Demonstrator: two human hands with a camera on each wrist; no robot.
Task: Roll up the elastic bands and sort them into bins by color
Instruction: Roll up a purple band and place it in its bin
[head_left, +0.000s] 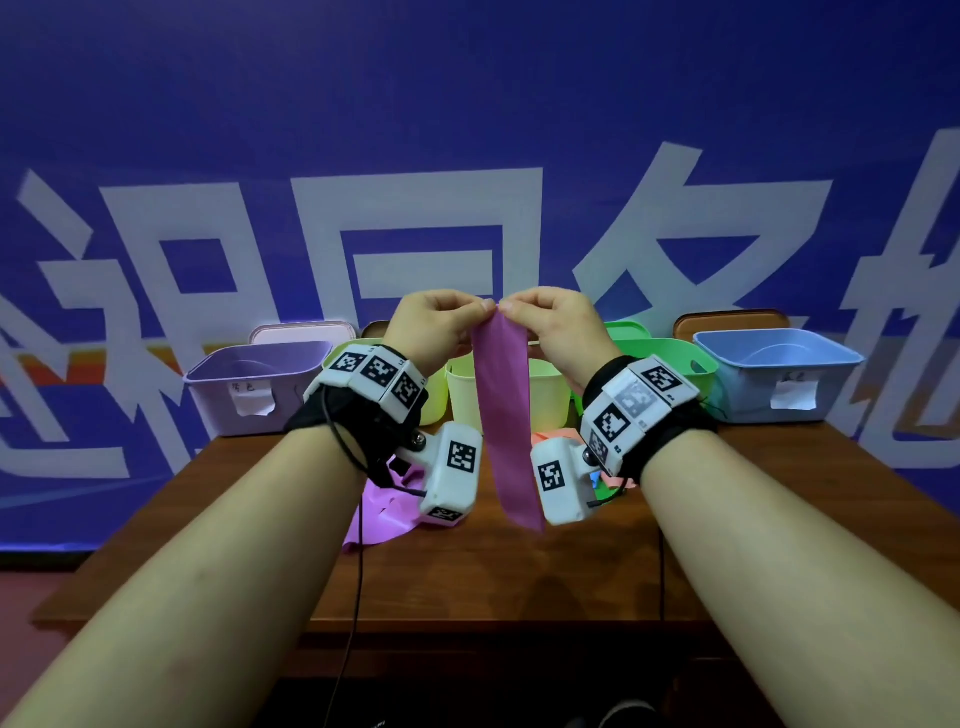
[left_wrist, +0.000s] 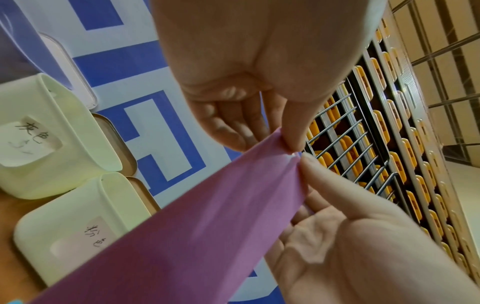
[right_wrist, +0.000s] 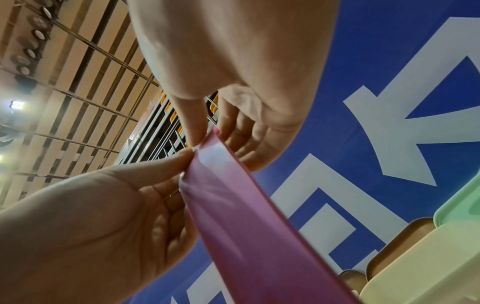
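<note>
Forearms are filling the lower head view, both reaching up over a brown wooden table (head_left: 519, 571). Thumb and forefinger tips of the left hand (head_left: 434, 325) and the right hand (head_left: 558, 327) are meeting at one spot, each pair clamping the top edge of a purple elastic band (head_left: 506, 415); the remaining fingers are curling loosely behind. Band is hanging straight down from the pinch, long axis vertical, flat face toward the wearer, its free lower end dangling between the two wrist camera units and above the tabletop. Both hands are sitting level and equally near the held end, so a roll would probably start at the top and run downward along the strip. Behind the band, a pale yellow bin (head_left: 506, 395) is standing in a row with a lavender bin (head_left: 249, 384) at far left, a green bin (head_left: 670, 358) and a blue bin (head_left: 779, 374) to the right. Another purple band (head_left: 384, 514) is lying crumpled on the table below the left wrist; an orange band (head_left: 558, 434) is showing partly behind the right wrist.
</note>
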